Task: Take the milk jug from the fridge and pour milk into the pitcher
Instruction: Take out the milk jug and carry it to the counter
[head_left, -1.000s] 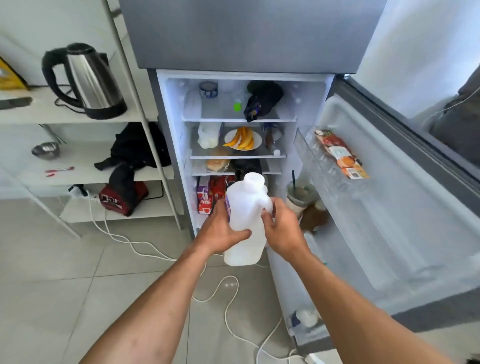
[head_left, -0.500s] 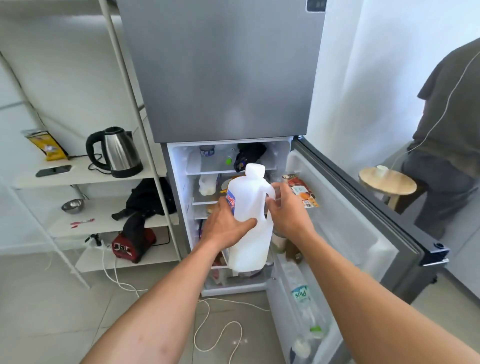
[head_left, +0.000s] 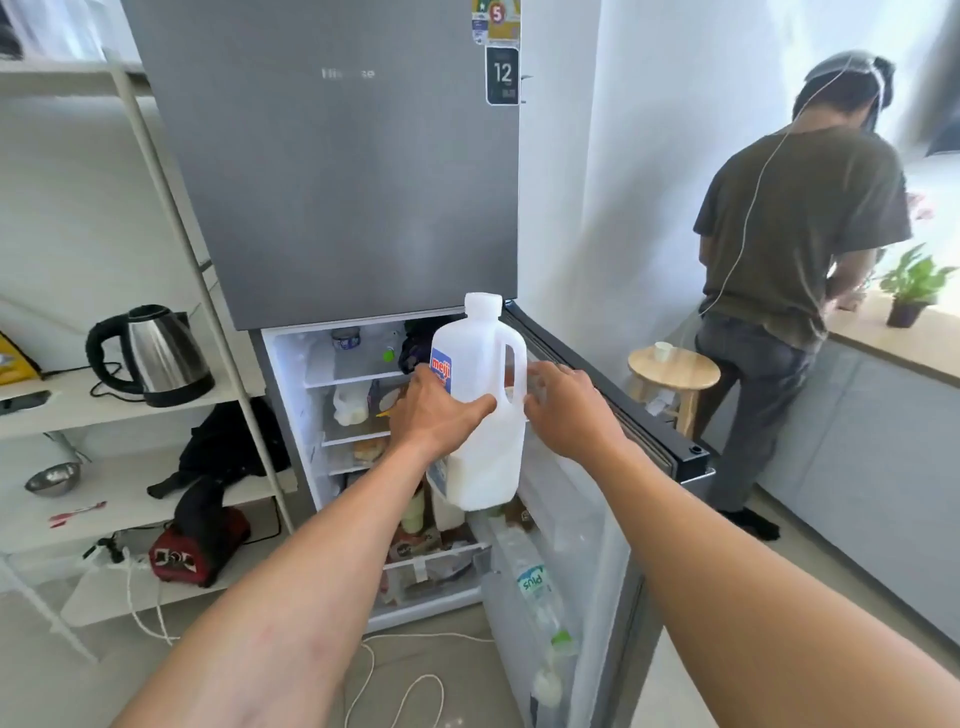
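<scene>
A white plastic milk jug (head_left: 480, 415) with a red and blue label is held upright in front of the open grey fridge (head_left: 337, 208); milk fills about its lower third. My left hand (head_left: 436, 421) is wrapped around the jug's body from the left. My right hand (head_left: 566, 410) is just right of the jug's handle, fingers spread and blurred, not closed on it. The fridge's lower door (head_left: 582, 519) stands open to the right, behind my right hand. No pitcher is in view.
A white shelf rack (head_left: 156, 156) on the left holds a steel kettle (head_left: 156, 353), a bowl and a black bag. White cables lie on the floor. Another person (head_left: 789, 260) stands at a counter on the right, next to a wooden stool (head_left: 675, 369).
The jug has come up and out of the fridge as my view rose and pulled back. My right hand has let go of the handle side; my left hand keeps its hold.
</scene>
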